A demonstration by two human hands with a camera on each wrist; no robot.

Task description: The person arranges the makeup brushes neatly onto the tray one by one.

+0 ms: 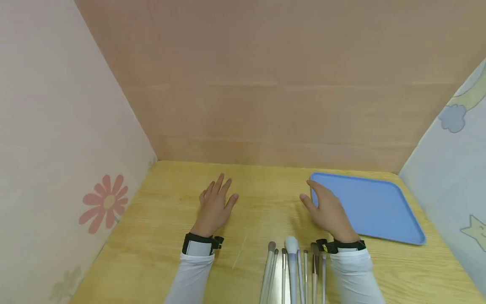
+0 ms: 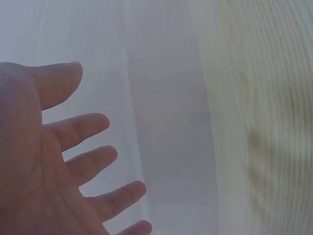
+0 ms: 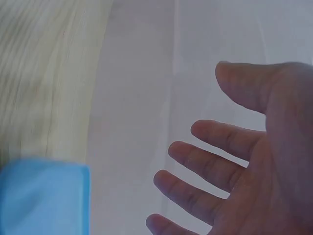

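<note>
My left hand (image 1: 215, 202) hovers palm down over the wooden table (image 1: 159, 219), fingers spread and holding nothing; the left wrist view shows its fingers (image 2: 83, 127) straight and apart. My right hand (image 1: 325, 209) is also flat with spread fingers (image 3: 210, 161), over the near left corner of a blue tray (image 1: 376, 207), whose corner (image 3: 44, 196) appears in the right wrist view. A row of several makeup brushes (image 1: 292, 266) lies at the table's front edge, between my wrists and nearer the right one.
Pink walls enclose the table at the back and left, the left one with a flower print (image 1: 106, 202). A pale blue wall (image 1: 452, 169) with cloud and star prints stands on the right. The blue tray holds nothing.
</note>
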